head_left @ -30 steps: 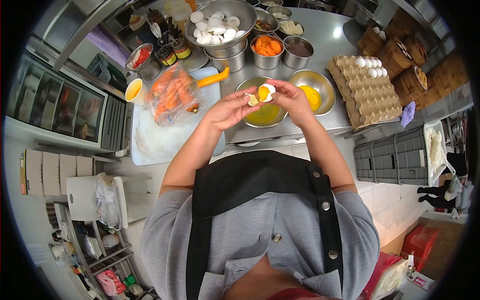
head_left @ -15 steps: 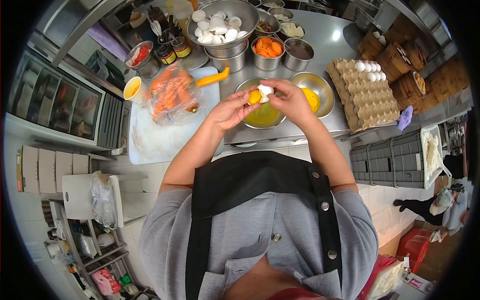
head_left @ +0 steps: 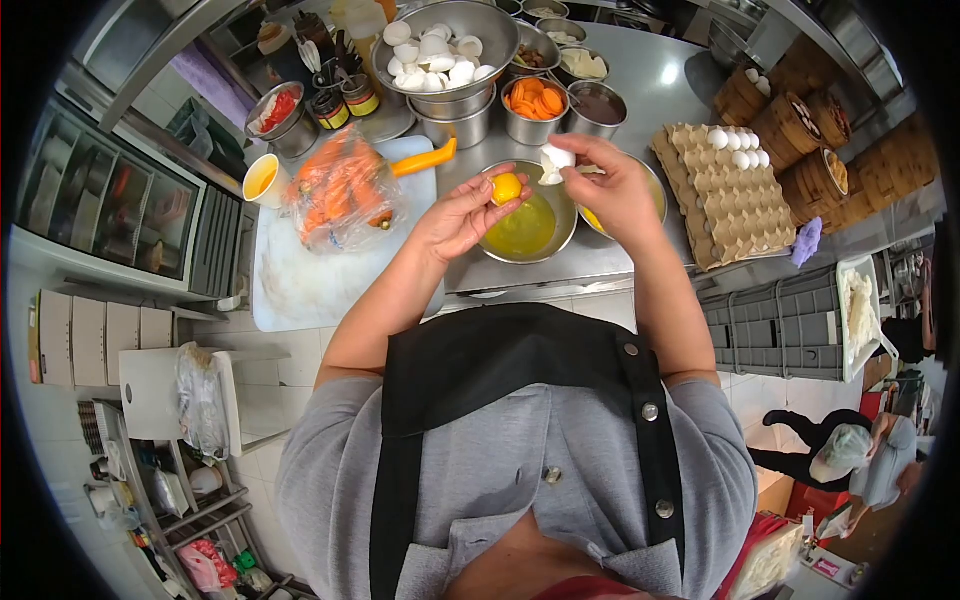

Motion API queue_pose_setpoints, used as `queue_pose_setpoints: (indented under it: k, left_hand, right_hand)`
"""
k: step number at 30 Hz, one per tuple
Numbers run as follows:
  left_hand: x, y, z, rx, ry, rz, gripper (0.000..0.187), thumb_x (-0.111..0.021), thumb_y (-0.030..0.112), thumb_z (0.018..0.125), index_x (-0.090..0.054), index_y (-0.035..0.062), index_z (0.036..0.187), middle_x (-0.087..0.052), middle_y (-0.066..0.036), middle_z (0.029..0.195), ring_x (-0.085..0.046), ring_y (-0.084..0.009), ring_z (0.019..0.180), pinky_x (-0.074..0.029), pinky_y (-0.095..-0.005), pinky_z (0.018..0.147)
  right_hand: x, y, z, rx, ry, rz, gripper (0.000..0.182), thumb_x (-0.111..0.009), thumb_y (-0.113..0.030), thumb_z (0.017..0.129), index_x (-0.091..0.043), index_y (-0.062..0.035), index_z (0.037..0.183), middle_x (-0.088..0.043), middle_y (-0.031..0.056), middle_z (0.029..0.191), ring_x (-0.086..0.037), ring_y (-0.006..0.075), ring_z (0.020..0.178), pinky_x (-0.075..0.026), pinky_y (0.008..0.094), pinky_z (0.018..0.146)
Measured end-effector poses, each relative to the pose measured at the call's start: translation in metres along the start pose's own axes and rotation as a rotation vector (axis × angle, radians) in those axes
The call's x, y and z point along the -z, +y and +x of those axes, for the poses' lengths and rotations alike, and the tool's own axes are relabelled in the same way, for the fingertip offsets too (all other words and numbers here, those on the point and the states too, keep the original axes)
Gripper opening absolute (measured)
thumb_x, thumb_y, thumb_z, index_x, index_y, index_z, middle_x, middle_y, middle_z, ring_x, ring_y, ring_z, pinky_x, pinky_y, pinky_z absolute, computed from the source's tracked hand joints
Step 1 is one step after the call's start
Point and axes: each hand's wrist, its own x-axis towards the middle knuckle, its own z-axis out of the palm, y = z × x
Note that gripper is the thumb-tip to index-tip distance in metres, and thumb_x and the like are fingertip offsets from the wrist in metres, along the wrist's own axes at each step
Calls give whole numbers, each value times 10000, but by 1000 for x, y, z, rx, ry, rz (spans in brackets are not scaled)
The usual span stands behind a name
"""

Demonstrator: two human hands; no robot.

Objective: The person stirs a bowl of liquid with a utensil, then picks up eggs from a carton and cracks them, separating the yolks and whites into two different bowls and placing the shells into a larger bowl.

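Note:
In my left hand (head_left: 465, 217) an egg yolk (head_left: 507, 188) rests at the curled fingertips; whether shell lies beneath it I cannot make out. My right hand (head_left: 618, 192) pinches a white eggshell (head_left: 555, 163), slightly right of the yolk and apart from it. Below both hands stands a steel bowl (head_left: 568, 240) with clear yellowish egg white (head_left: 522, 226). A second steel bowl (head_left: 661, 190), holding yellow yolk, sits to its right, largely covered by my right hand.
A large bowl (head_left: 506, 55) of eggshells stands on a pot at the back. Bagged carrots (head_left: 345, 190) lie on a white cutting board (head_left: 300, 285) at left. An egg tray (head_left: 730, 205) with several eggs is at right. Another person (head_left: 870, 455) is at far right.
My right hand has moved right and up with the eggshell, away from the yolk in my left hand. The left hand has barely shifted. The other person at far right has come closer.

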Motion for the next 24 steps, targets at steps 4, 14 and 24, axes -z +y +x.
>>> queue_pose_setpoints:
  k: [4, 14, 24]
  left_hand:
    - [-5, 1, 3, 1, -4, 15, 420, -459, 110, 941, -343, -43, 1314, -442, -214, 1290, -449, -316, 1210, -409, -336, 1023]
    - [-16, -2, 5, 2, 47, 80, 459, -497, 95, 923, -333, -44, 1328, -485, -173, 1248, -516, -231, 1141, -432, -312, 1000]
    - [-27, -10, 2, 16, 273, 483, 452, -547, 121, 908, -392, -8, 1312, -541, -95, 1191, -552, -144, 1033, -455, -263, 911]
  right_hand:
    - [7, 1, -1, 14, 29, 14, 361, -592, -52, 780, -617, -85, 1139, -577, 42, 1030, -541, 84, 836, -473, 224, 747]
    - [-11, 39, -14, -149, 13, 124, 353, -594, -57, 791, -601, -41, 1144, -632, 26, 828, -555, 58, 702, -459, 204, 673]
    - [-25, 77, -22, -178, 22, 279, 360, -557, 6, 807, -566, -4, 1167, -641, 62, 966, -598, 92, 854, -473, 225, 759]
